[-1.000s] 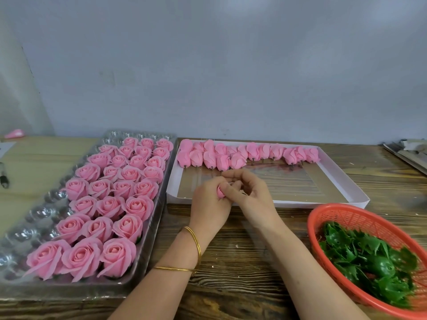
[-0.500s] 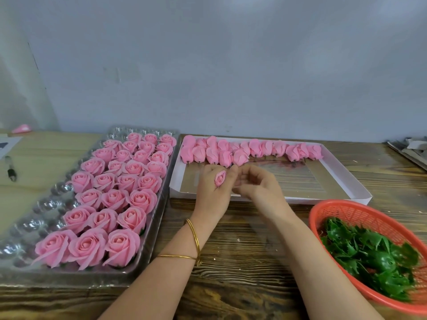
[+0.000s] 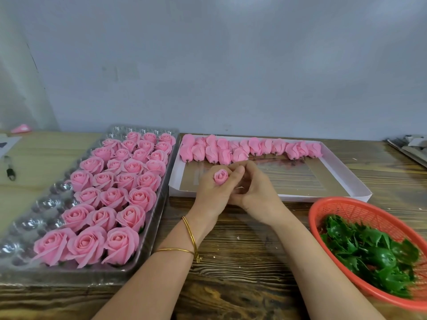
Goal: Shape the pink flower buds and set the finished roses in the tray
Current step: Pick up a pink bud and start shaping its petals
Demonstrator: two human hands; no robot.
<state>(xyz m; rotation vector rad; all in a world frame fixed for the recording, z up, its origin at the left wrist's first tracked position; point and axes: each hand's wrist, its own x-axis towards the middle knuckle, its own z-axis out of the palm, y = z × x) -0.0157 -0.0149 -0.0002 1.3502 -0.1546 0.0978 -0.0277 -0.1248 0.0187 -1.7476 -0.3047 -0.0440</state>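
Head view: since half a second ago the right hand [image 3: 256, 190] has closed against the left hand [image 3: 211, 195] — before, they were apart. The left fingers [image 3: 235, 173] are curled round a pink bud [image 3: 221, 176], held above the near rim of the white box [image 3: 323, 197]; the right fingers are curled — their hold is hidden.

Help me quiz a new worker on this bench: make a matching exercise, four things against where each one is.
Things
1. finished roses
2. unshaped buds
3. green leaf pieces
4. bud being shaped

Places
A. in the red basket, right
B. held in the left hand
C. in the clear plastic tray, left
D. in a row along the far side of the white box

Pairs: 1-C, 2-D, 3-A, 4-B
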